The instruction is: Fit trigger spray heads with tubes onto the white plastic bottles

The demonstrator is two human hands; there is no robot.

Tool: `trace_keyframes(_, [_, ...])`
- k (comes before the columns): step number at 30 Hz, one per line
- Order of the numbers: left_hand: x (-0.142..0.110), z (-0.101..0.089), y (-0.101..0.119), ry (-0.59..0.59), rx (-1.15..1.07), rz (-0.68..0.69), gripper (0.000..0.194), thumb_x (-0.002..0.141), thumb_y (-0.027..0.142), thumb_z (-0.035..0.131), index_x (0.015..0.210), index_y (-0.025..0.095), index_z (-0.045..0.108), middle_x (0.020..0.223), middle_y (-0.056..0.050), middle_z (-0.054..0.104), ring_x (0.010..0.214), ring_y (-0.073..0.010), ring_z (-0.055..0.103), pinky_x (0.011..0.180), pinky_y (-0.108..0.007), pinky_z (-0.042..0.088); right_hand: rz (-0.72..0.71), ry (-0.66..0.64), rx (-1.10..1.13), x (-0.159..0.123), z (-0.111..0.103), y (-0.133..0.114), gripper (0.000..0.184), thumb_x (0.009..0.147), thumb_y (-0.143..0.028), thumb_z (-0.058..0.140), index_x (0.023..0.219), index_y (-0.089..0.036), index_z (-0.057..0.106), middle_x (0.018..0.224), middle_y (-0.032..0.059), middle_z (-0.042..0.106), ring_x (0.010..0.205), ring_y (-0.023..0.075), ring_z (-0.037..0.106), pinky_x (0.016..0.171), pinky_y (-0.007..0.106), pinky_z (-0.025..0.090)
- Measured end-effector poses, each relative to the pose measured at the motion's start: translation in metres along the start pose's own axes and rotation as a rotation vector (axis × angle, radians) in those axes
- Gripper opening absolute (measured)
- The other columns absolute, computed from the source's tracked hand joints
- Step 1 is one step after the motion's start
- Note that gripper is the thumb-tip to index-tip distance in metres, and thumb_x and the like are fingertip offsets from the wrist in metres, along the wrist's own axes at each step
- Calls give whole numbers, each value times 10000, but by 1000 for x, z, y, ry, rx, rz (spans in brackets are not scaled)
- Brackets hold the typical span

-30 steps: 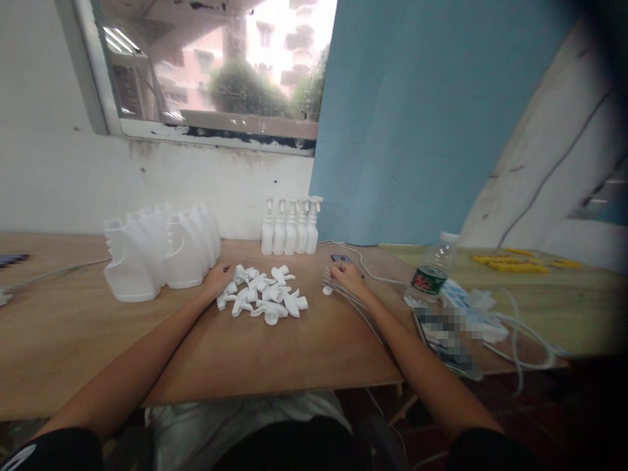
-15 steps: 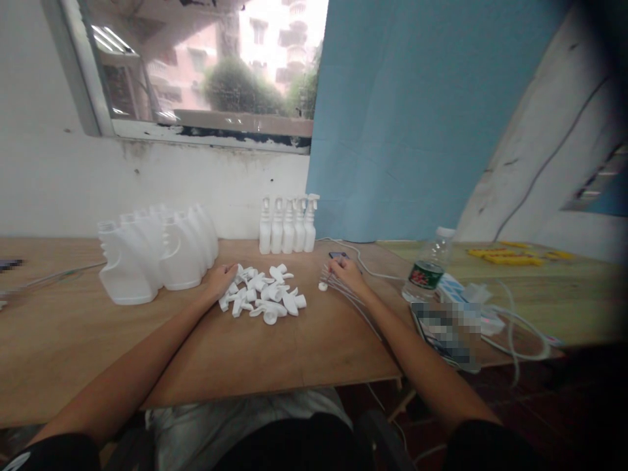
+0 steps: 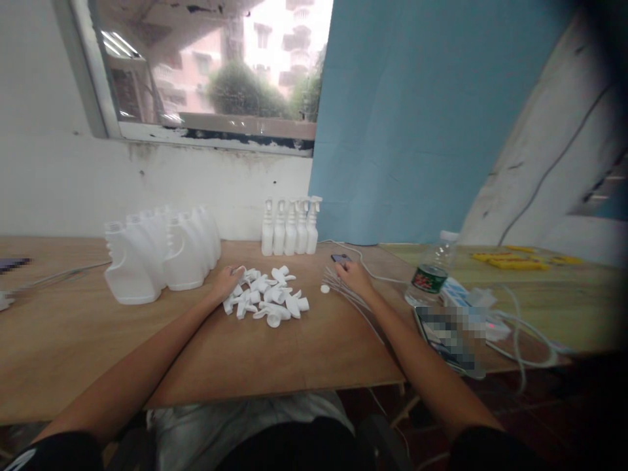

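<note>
My left hand rests on the tabletop with its fingers curled at the left edge of a pile of white trigger spray heads. Whether one of those heads is between its fingers is too small to make out. On the other side, my right hand is closed over several thin pale tubes, its fingertips close to a dark phone. What its fingers pinch, if anything, is hidden. A small white round piece lies left of the tubes.
White bottles without tops stand in rows at the left. Several spray bottles with trigger heads line the wall. At the right are a water bottle, a blurred flat device, a power strip and yellow items.
The view has shifted slightly. My right hand has moved a little toward me and to the right, showing more of the phone. My left hand stays beside the spray heads.
</note>
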State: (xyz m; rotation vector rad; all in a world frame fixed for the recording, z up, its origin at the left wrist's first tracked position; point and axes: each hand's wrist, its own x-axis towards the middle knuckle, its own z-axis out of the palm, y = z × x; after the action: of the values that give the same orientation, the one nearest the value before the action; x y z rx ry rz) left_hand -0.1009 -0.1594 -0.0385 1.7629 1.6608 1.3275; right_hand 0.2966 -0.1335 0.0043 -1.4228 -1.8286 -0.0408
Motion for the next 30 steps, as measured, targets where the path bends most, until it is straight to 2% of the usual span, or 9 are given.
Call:
trace_keyframes(8, [1,5,2,-2,-211,-30,503,823,492,446,1114,127,632,1275,-120,600,1213,-249,521,1048,-359,339,-7,36,-247,3,-5,11,409,869,-377,413,566,-159,581,552,56,582,507,134,474,505,257,215])
trace_keyframes(17, [0,8,10,-75,-342,-74,491,809,491,487,1122,143,634,1375,-114,511,1296,-264,449,1067,-384,339,39,134,-175,0,-8,1,422,852,-396,436,541,-164,600,533,75,595,512,164,512,504,266,263])
trace_keyframes(20, [0,7,10,-80,-345,-68,492,810,505,479,1102,143,641,1358,-111,530,1294,-264,450,1074,-378,329,86,199,8,3,-9,0,432,830,-440,461,522,-166,590,502,64,575,508,166,520,501,260,303])
trace_keyframes(24, [3,6,8,-57,-324,-47,499,792,541,495,1064,151,647,1310,-116,575,1261,-255,484,1077,-365,320,230,260,496,17,-6,-8,441,799,-517,483,562,-164,603,469,23,539,441,135,472,453,239,332])
trace_keyframes(27, [6,3,4,-39,-300,-38,522,781,578,487,1030,151,654,1253,-114,616,1216,-254,519,1054,-351,342,252,169,778,38,2,-27,419,766,-525,527,588,-157,622,550,33,592,462,116,481,447,220,348])
trace_keyframes(30, [8,1,-1,-26,-274,-33,529,790,585,466,1020,149,658,1186,-100,655,1163,-258,549,1032,-346,357,240,-29,997,65,14,-60,388,780,-485,502,644,-153,651,721,71,673,560,130,556,501,221,404])
